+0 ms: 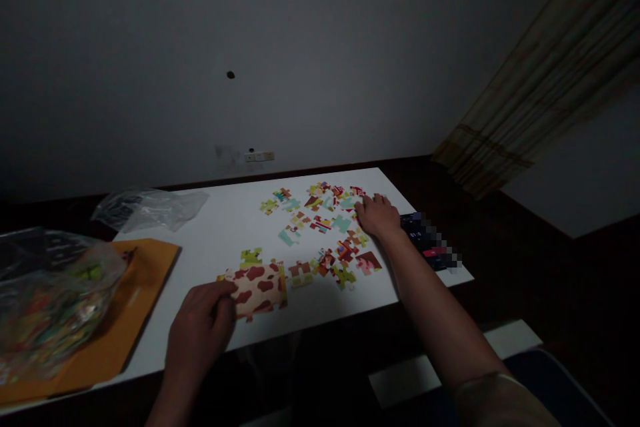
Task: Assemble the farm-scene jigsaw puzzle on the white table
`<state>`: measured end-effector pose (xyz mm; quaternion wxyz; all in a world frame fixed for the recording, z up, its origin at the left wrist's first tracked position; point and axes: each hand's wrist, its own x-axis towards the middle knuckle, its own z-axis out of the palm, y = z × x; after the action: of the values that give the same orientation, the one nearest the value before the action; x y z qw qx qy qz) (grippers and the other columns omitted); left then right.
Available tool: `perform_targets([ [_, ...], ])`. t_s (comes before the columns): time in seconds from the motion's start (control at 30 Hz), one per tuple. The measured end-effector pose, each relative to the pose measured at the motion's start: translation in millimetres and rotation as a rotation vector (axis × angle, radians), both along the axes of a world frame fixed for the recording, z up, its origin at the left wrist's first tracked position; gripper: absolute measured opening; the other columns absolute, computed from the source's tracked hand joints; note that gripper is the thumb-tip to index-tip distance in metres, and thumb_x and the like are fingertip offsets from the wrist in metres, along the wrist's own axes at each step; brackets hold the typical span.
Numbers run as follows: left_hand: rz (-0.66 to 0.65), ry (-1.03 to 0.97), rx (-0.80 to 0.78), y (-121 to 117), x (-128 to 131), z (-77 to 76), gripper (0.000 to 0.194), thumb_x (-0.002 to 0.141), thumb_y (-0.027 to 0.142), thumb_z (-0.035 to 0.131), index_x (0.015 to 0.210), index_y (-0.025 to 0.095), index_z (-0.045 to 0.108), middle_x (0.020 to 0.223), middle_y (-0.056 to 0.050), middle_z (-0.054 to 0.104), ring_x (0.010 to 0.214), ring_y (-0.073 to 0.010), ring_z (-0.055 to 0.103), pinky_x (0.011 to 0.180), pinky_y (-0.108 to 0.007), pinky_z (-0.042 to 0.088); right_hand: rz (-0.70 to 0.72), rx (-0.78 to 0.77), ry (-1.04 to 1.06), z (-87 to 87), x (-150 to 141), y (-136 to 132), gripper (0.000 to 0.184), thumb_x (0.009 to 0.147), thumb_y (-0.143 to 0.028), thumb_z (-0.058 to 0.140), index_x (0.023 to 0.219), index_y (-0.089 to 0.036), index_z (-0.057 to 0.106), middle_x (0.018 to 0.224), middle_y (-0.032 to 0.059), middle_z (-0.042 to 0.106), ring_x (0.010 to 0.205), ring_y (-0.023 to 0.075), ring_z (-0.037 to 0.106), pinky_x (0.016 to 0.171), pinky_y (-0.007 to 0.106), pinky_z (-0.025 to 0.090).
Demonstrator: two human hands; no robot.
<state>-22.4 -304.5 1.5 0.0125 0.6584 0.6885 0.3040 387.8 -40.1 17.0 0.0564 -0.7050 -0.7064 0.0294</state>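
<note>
A joined block of jigsaw puzzle (257, 290), cream with brown patches, lies near the front edge of the white table. My left hand (203, 320) rests at its left side, fingertips on the edge and thumb apart from the index finger. Farther right, my right hand (379, 215) lies palm down with fingers spread at the edge of the loose puzzle pieces (341, 223); whatever is under its palm is hidden. A brown and cream piece (301, 275) sits just right of the block, and a green piece (251, 257) touches or nearly touches its top.
On the left, a clear bag of colourful pieces (65, 313) lies on an orange-brown envelope (145, 300). Behind it is a crumpled clear plastic bag (150, 208). A dark phone-like screen (425, 240), partly pixelated, lies beside my right forearm. The wall stands behind the table (225, 213).
</note>
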Motion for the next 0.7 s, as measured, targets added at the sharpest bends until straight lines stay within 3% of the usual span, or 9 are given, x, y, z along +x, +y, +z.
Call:
perform_targets([
  [0.13,-0.001,0.006,-0.004,-1,-2,-2.0,0.028,0.100,0.037,0.059,0.106,0.027,0.085,0.111,-0.008,0.087,0.107,-0.0309,0.078,0.097,-0.046,0.065,0.011,0.055,-0.020,-3.1,-1,-6,0.061,0.115,-0.047,0.033,0.157,-0.016,0.065,0.164,0.0256,0.058,0.146,0.0439,0.055,0.114,0.060,0.049],
  [0.7,0.048,-0.061,0.020,-2,14,5.1,0.030,0.099,0.035,0.054,0.100,0.026,0.083,0.105,-0.008,0.085,0.106,-0.0308,0.077,0.096,-0.047,0.063,-0.029,0.087,0.003,-18.4,-1,-5,0.061,0.113,-0.048,0.037,0.158,-0.017,0.064,0.171,0.0238,0.053,0.154,0.0439,0.047,0.120,0.064,0.043],
])
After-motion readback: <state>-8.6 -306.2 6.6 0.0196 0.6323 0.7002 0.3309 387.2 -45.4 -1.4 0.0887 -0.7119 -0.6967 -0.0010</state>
